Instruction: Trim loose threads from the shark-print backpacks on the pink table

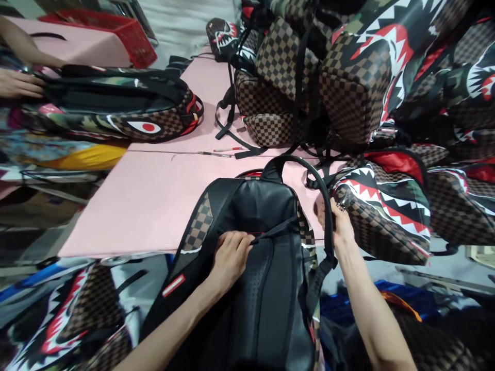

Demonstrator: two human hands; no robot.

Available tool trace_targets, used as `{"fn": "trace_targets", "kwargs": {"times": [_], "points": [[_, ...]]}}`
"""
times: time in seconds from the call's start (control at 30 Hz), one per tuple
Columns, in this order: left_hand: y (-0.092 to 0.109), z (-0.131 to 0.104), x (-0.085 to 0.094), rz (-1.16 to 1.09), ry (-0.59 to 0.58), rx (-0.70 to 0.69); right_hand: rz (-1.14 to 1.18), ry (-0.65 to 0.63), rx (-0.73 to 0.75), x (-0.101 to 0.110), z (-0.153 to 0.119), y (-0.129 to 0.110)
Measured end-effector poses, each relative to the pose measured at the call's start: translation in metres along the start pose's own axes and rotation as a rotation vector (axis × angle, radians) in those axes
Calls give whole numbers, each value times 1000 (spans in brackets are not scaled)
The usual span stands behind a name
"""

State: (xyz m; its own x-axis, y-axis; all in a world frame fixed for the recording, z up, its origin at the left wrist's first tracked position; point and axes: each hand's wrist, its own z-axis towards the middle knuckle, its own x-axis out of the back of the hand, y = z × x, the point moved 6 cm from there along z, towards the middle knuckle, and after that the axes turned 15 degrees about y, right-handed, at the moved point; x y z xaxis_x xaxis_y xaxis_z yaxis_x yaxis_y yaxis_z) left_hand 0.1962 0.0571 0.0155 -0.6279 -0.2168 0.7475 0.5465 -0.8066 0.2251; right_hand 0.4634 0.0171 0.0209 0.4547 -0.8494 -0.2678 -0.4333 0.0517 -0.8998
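A black backpack [278,268] with checkered side panels lies back side up, its top on the pink table [154,206] and its lower part toward me. My left hand [232,257] is closed on the edge of the black back panel, near the middle. One black strap [327,216] arches up from the top and runs down the right side. Around that strap my right hand [337,219] is closed, with small metal clippers [342,203] showing at its fingers.
Checkered backpacks [344,93] with shark-mouth prints are piled at the back right. Another person's hands [21,85] touch a bag [127,108] at the left. A red crate [135,38] stands behind, more bags [88,309] lower left.
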Motion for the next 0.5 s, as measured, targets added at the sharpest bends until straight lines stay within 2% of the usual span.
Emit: {"fn": "trace_targets", "kwargs": {"times": [0.07,0.1,0.13,0.2,0.23,0.27,0.3,0.33,0.4,0.47,0.5], "points": [[-4,1,-5,-25,-3,19,-67,38,68,4,-16,-2],[-8,4,-9,-29,-16,31,-139,1,124,3,-28,-2],[-13,8,-13,-27,-33,44,-237,-90,196,0,-42,-2],[-24,17,-18,-22,-59,84,-492,-394,358,-10,-74,3],[-28,23,-17,-37,-59,112,-611,-543,425,-12,-86,7],[-31,30,-13,-72,-46,149,-695,-627,472,-12,-92,11],[-33,39,-6,-116,-16,202,-733,-628,503,-8,-89,12],[-34,50,4,-163,34,268,-734,-555,520,-4,-78,12],[-28,79,23,-251,164,384,-655,-320,530,5,-43,9],[-7,116,29,-333,240,373,-563,-139,554,7,-8,11],[8,135,23,-377,211,303,-541,-104,559,4,6,16]]}}
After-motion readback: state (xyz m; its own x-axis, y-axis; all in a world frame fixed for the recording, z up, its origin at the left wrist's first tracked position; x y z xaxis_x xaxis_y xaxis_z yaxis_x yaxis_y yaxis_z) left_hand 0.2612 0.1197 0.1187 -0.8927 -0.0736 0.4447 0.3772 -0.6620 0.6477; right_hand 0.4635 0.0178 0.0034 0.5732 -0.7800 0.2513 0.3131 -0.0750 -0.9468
